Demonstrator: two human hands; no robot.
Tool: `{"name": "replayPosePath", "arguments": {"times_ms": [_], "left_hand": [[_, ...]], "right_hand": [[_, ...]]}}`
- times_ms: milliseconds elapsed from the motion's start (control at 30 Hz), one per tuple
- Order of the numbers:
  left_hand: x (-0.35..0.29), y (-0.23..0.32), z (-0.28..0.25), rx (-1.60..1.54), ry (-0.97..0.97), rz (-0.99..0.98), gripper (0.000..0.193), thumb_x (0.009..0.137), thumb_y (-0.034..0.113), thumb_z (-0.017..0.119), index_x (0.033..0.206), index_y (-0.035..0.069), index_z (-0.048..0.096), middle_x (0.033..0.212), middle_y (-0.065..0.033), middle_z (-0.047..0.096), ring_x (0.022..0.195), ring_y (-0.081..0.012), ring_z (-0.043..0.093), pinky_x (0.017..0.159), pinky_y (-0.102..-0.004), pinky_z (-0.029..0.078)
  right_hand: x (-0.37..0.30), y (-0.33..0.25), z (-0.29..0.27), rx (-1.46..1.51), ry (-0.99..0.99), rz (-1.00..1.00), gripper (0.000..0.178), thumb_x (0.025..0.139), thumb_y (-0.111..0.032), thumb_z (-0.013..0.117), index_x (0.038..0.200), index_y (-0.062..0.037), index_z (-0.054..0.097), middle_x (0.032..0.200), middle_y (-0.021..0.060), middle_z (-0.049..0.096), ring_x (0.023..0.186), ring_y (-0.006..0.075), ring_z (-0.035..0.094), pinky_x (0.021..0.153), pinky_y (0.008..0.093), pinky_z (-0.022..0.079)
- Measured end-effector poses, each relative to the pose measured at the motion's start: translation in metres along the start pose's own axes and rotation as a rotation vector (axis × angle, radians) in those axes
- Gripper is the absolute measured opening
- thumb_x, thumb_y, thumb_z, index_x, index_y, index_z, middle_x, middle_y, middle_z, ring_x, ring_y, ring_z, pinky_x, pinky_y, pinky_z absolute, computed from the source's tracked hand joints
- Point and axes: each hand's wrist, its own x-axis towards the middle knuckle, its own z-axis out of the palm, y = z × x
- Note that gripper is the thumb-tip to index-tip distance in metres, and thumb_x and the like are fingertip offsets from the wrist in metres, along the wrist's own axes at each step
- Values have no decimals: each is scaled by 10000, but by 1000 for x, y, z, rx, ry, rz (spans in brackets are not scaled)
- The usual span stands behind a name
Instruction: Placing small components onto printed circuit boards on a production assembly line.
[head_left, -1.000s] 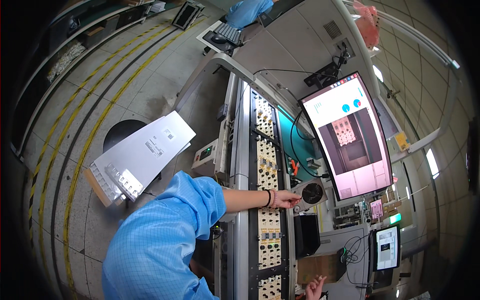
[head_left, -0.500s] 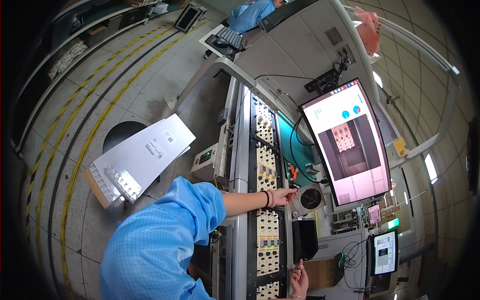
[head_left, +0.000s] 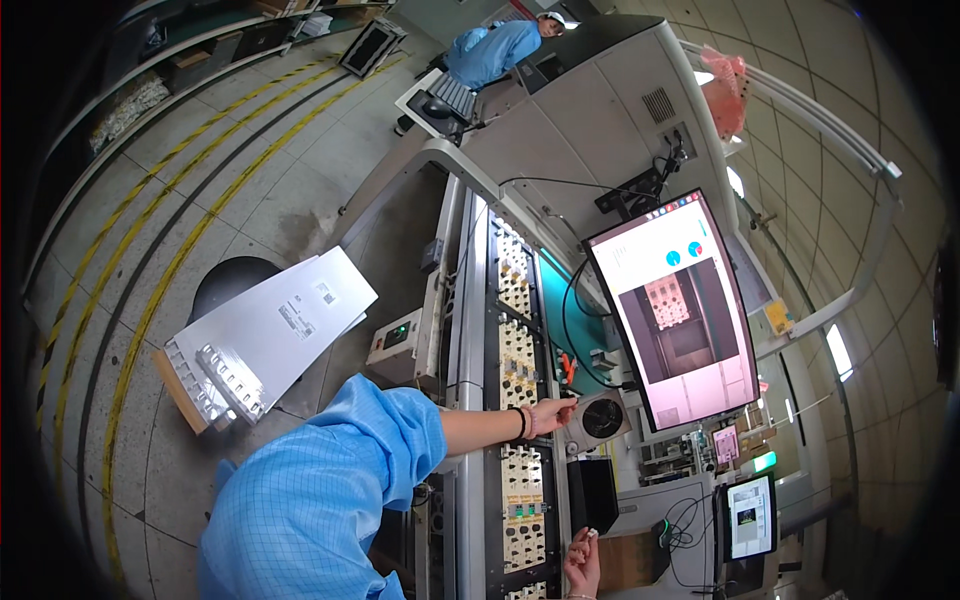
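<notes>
Boards [head_left: 521, 466] lie in a row along the conveyor [head_left: 468, 372], passing under the left forearm: cream, flat, densely dark-studded. Probably light, stiff, fragile on top; take them by bare edges. Left hand [head_left: 550, 414] is loosely curled beside the round black fan [head_left: 603, 420]; right hand [head_left: 582, 562] half-curled, fingertips close together, below the black box [head_left: 592, 495]. Can't tell if either holds anything. Sleeve [head_left: 300, 515]: creased blue grid cloth.

R hand [head_left: 581, 567] now nearer board line [head_left: 521, 467] vs 1s ago; co-worker's head [head_left: 551, 24] now in view.
</notes>
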Motion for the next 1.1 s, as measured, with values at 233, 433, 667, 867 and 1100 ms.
{"name": "replayPosePath", "arguments": {"times_ms": [233,433,667,867,1100], "left_hand": [[-6,-3,6,94,9,6,148,904,167,680,905,33,615,765,11,575,674,-61,545,612,-191,472],[-7,7,10,133,-93,22,125,899,162,681,901,45,638,784,-21,627,640,-77,580,580,-216,484],[1,24,9,114,8,-76,151,927,84,636,815,89,535,667,34,464,544,-52,408,497,-173,386],[-12,39,26,339,33,-67,342,955,280,613,697,169,418,530,59,214,428,-56,156,379,-226,128],[-1,41,12,252,-59,-183,321,994,238,540,715,123,430,575,48,222,447,-66,147,371,-224,147]], "right_hand": [[-12,17,22,41,-115,113,234,981,-244,553,975,-27,638,913,55,597,654,92,434,523,218,359],[-27,31,18,62,-135,18,167,971,-198,567,868,-74,520,773,-7,463,609,83,392,501,225,349],[-46,44,12,-663,-23,-392,124,965,-203,588,895,-101,575,666,-95,404,543,-7,346,437,138,257],[-53,65,20,-972,105,-609,313,891,-364,678,1051,-95,689,740,-77,524,613,13,413,526,192,346],[-49,69,30,-1195,170,-685,358,898,-357,665,1062,-38,673,977,27,666,896,97,586,729,259,486]]}}
